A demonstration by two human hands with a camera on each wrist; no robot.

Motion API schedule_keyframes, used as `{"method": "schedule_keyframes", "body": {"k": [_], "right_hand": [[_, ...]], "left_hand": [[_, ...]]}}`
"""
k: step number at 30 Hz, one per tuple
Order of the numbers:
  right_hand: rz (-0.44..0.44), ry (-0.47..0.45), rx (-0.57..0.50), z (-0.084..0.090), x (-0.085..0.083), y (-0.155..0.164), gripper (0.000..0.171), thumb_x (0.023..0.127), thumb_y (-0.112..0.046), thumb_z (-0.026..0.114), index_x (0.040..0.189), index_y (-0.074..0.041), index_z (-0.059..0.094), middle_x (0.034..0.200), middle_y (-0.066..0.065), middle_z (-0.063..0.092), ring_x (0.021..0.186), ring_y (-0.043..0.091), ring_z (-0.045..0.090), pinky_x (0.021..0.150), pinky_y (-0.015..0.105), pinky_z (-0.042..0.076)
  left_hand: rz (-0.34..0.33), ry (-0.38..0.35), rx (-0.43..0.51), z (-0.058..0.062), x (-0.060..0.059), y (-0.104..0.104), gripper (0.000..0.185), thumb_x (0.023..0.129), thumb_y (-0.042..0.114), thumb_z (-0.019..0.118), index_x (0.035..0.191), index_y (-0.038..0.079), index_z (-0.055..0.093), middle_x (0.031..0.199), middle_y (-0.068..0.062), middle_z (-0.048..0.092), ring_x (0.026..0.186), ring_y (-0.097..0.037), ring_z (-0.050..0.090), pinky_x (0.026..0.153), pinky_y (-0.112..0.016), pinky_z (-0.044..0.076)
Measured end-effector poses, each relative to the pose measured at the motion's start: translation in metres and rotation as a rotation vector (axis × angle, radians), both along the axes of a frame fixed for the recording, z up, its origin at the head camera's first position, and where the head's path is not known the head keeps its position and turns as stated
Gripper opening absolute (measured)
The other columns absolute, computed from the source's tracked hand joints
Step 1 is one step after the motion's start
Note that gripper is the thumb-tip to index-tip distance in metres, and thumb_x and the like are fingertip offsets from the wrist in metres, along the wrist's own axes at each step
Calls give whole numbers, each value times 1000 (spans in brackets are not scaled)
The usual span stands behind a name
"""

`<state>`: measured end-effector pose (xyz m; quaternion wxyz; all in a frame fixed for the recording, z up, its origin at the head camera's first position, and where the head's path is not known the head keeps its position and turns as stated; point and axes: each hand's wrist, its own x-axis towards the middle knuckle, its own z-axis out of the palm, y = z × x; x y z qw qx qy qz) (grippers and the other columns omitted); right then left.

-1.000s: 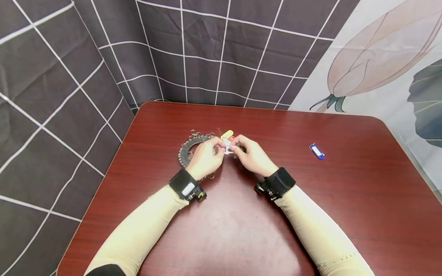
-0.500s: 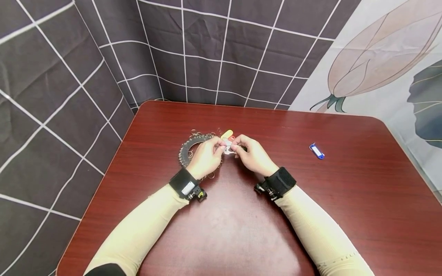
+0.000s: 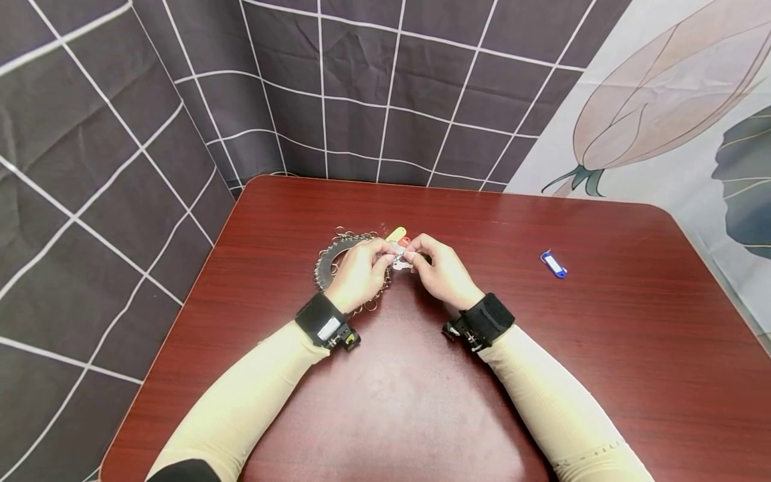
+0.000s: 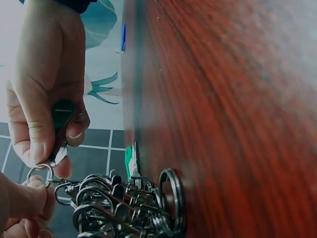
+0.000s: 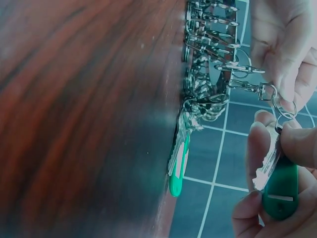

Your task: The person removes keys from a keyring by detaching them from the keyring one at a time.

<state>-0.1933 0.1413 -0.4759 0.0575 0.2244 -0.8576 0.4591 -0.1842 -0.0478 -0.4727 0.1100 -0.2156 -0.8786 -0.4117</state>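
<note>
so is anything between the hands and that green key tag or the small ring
Nothing visible. The right hand already pinches the green key tag, and the left hand pinches the small ring just above it. Tag and ring meet between the fingertips, with the big ring of clips lying on the table behind them.

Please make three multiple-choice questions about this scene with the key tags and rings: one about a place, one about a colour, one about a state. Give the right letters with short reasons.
1. Where does the blue key tag lie on the table?
A. under the left hand
B. apart, to the right of both hands
C. on the ring holder

2. What colour is the tag that the right hand holds?
A. green
B. white
C. black

3. What does the left hand do?
A. lies flat and open
B. pinches a small metal ring
C. holds the blue tag

Answers: 1 B, the head view shows it alone, clear of the hands. 2 A, the right wrist view shows a green tag. 3 B, its fingertips close on the ring.
</note>
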Motion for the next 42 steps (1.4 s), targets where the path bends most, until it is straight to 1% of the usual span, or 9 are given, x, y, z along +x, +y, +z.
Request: {"method": "schedule_keyframes", "body": {"k": [8, 13, 18, 23, 27, 31, 35, 37, 42], "right_hand": [[0, 29, 6, 2, 1, 2, 4, 95, -11, 61, 91, -10, 61, 77, 13, 63, 68, 19, 59, 65, 30, 45], [-4, 17, 2, 5, 2, 2, 4, 94, -10, 62, 91, -11, 62, 75, 13, 63, 66, 19, 59, 65, 28, 44], [-17, -10, -34, 7, 2, 0, 4, 94, -9, 62, 90, -9, 61, 75, 16, 64, 65, 22, 59, 65, 29, 44], [-27, -32, -45, 7, 2, -1, 4, 95, -9, 61, 92, -6, 61, 78, 18, 64, 67, 27, 60, 66, 29, 45], [-29, -40, -50, 6, 2, -1, 5, 95, -10, 60, 96, -5, 61, 83, 17, 65, 69, 28, 61, 66, 29, 47], [-22, -50, -48, 4, 2, -2, 6, 95, -10, 60, 98, -5, 61, 86, 16, 64, 71, 27, 61, 66, 29, 47], [-12, -42, -22, 2, 2, -2, 9, 96, -12, 61, 103, -8, 63, 86, 13, 65, 71, 24, 59, 65, 29, 46], [-1, -45, 8, 2, 3, -2, 11, 96, -14, 60, 104, -9, 65, 86, 11, 65, 66, 20, 59, 65, 30, 46], [17, -63, 86, 2, 4, -2, 6, 95, -18, 61, 95, -14, 65, 85, 0, 65, 66, 11, 58, 68, 30, 45]], "left_hand": [[-9, 39, -13, 3, 1, 2, 10, 92, 6, 63, 98, 7, 71, 100, -7, 69, 97, -22, 60, 86, -37, 46], [-24, 47, -39, 3, 1, 4, 9, 92, 6, 63, 96, 7, 70, 97, -6, 69, 96, -22, 60, 86, -35, 46], [-16, 21, -53, 5, 2, 4, 9, 93, 8, 62, 98, 6, 69, 95, -6, 67, 91, -21, 58, 83, -36, 46], [-13, -35, -89, 4, 1, 4, 13, 94, 12, 60, 103, 6, 68, 98, -6, 67, 95, -21, 58, 85, -36, 46], [-28, -64, -111, 2, 0, 4, 10, 92, 13, 62, 100, 8, 67, 93, -3, 64, 89, -18, 57, 78, -32, 47], [-36, -106, -84, 0, 1, 3, 5, 91, 11, 64, 96, 9, 64, 85, -1, 60, 80, -15, 57, 70, -29, 47], [-9, -137, -49, -2, 1, 2, 7, 92, 13, 61, 99, 10, 61, 86, 0, 61, 80, -13, 59, 73, -29, 48], [10, -137, -36, -2, 1, 1, 7, 93, 12, 59, 100, 10, 59, 88, -1, 62, 81, -13, 60, 74, -30, 49], [43, -118, 14, -2, 0, 1, 8, 93, 11, 58, 101, 10, 59, 90, 0, 61, 79, -13, 58, 72, -30, 48]]}}
